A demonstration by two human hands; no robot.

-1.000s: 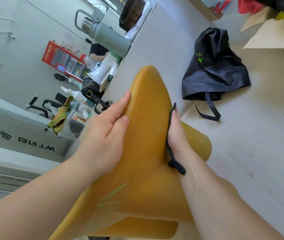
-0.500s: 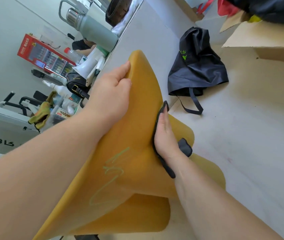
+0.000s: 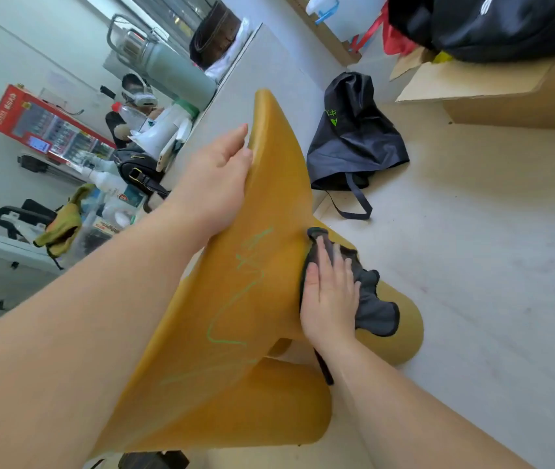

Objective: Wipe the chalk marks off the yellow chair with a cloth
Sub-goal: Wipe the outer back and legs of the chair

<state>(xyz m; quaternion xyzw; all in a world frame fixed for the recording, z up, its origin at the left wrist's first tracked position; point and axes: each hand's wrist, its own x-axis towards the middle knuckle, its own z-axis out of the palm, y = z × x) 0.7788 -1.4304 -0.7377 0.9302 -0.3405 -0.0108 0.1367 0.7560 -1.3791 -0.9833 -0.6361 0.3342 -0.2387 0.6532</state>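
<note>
Left of the yellow chair: your left hand, fingers curled over the upper edge of the back and gripping it, likely to steady the shell against rubbing. On the chair's near face, between your arms: green chalk marks, unwiped, so the main job is not yet done. At the chair's right edge: dark cloth, pinned to the plastic under your right hand, fingers straight and pressing, which suits a broad stroke. Right of the chair, on the floor: black bag, apart; cardboard box beyond.
</note>
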